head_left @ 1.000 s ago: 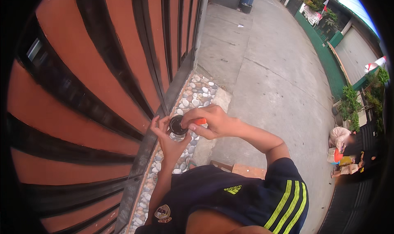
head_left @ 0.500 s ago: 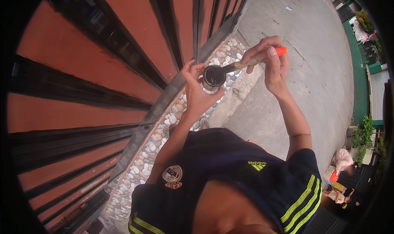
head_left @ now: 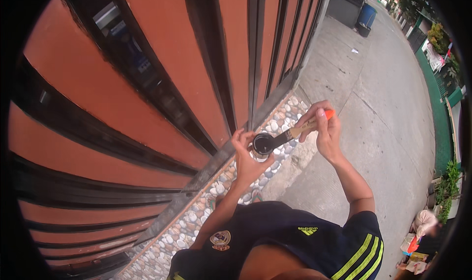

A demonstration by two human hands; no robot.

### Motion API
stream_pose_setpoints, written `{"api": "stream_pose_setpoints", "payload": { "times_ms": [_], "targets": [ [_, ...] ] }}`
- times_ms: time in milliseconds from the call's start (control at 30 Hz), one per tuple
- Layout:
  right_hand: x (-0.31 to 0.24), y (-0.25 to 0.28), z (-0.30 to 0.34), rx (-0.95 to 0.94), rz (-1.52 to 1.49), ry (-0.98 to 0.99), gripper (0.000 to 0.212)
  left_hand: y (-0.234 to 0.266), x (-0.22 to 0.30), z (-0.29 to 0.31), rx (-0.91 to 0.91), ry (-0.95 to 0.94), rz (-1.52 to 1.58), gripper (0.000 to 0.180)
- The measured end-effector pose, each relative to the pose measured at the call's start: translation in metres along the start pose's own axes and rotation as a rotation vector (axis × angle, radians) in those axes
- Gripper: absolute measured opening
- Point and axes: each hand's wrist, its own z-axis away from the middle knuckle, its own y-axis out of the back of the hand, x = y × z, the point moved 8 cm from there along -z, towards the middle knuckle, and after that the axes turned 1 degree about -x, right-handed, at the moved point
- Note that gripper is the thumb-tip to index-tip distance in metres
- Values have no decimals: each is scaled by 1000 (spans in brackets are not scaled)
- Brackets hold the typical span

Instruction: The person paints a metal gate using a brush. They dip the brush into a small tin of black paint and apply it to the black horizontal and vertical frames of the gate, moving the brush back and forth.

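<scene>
My left hand [head_left: 250,162] is wrapped round a small open can of black paint [head_left: 263,144], holding it upright in front of my body. A flat paintbrush [head_left: 299,130] with a wooden handle and an orange end is gripped in my right hand [head_left: 326,131]. Its black, paint-coated bristles touch the can's rim, or dip just inside it; I cannot tell which. To the left stands a gate [head_left: 172,58] of orange-brown panels with black bars between them.
A strip of pebbles [head_left: 195,217] runs along the foot of the gate. Right of it lies a grey concrete road [head_left: 388,108]. A blue barrel [head_left: 367,15] stands far ahead. Potted plants [head_left: 447,186] and a person [head_left: 424,223] are at the right edge.
My view has tilted up, so hands, can and brush appear lower and more of the gate and road shows. The brush remains at the can, with more of its bristles visible.
</scene>
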Motion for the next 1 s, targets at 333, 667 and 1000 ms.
{"api": "stream_pose_setpoints", "payload": {
  "times_ms": [333,667,1000],
  "targets": [
    [-27,-40,-4,-460,331,215,28,1,4,-19,-8,-55,-27,101],
    [-38,-41,-1,-620,409,101,35,0,7,-13,1,-44,-56,99],
    [4,-10,-25,-267,111,-131,39,-4,3,-10,-16,-26,-58,99]
  ]
}}
